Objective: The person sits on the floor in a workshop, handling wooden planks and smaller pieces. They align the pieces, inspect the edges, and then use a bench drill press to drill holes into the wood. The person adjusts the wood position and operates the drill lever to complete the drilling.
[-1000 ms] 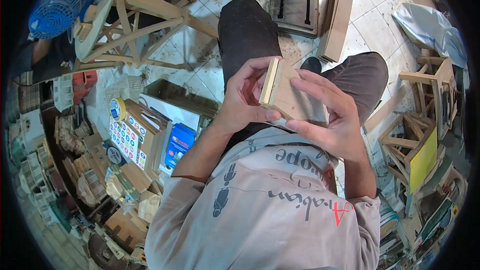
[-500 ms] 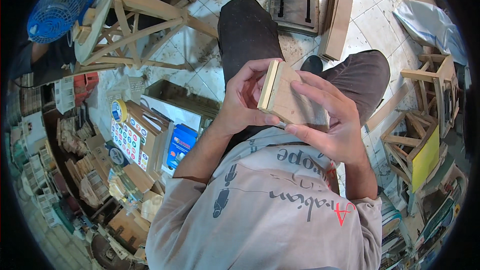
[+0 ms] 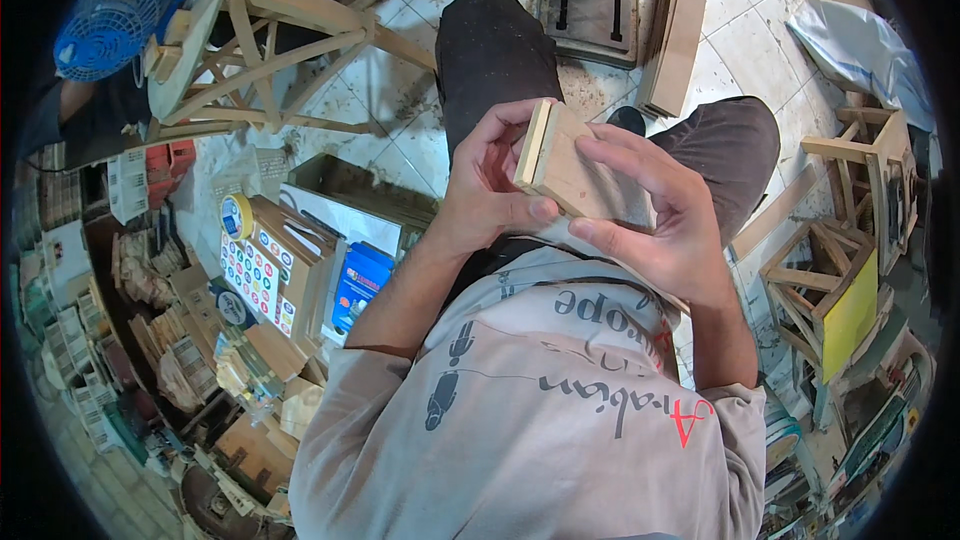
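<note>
Both hands hold a small, flat, pale wooden piece (image 3: 582, 178) above my lap. Two light layers with a thin dark seam between them show along its left edge. My left hand (image 3: 490, 180) is closed around that edge, thumb at the lower corner and fingers curled behind, where they are partly hidden. On the other side, my right hand (image 3: 665, 210) grips the piece, its fingertips lying on the broad upper face and its thumb at the lower edge. What lies under the piece cannot be seen.
At upper left stands a wooden trestle-like frame (image 3: 265, 70) beside a blue mesh basket (image 3: 115, 25). A blue box (image 3: 362, 280) and a yellow tape roll (image 3: 237, 215) lie left of me. Wooden stools (image 3: 820, 275) stand right; boards (image 3: 673, 50) lean by a metal machine base (image 3: 590, 15).
The wooden piece has tilted slightly, and the dark gap along its left edge looks narrower. My hands have shifted a little around it and still hold it.
</note>
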Demonstrator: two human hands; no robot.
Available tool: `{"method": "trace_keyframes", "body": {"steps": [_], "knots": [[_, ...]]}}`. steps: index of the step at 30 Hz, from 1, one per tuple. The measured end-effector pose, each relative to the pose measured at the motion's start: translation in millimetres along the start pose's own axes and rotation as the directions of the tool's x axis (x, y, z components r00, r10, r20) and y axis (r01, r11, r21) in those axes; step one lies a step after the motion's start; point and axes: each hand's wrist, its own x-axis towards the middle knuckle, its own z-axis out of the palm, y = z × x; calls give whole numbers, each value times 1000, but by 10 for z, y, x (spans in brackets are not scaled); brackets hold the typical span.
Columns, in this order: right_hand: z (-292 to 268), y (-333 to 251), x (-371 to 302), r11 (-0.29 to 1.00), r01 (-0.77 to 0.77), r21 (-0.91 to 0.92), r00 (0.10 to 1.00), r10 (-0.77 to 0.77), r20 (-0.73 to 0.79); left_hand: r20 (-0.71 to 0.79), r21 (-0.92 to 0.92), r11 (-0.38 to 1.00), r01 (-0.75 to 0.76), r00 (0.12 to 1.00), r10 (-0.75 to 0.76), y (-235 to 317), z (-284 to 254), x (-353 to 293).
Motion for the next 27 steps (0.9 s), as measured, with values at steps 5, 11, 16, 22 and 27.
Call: {"method": "trace_keyframes", "body": {"steps": [5,11,16,22,27], "knots": [[-25,19,31,1000,7,28,1000,-8,19,-10,26,999,-24,1000,24,-16,-24,15],[-67,11,73,999,-28,19,996,26,81,-50,77,997,-31,998,35,-26,-42,38],[-10,83,89,998,42,38,999,-41,-18,-50,82,996,-43,998,47,-60,-55,48],[-341,-230,68,972,-69,224,986,100,-130,-89,113,993,-30,995,41,-86,-154,19],[-617,-360,129,990,92,110,995,-87,-45,-6,64,998,-20,1000,20,-78,-151,-50]]}}
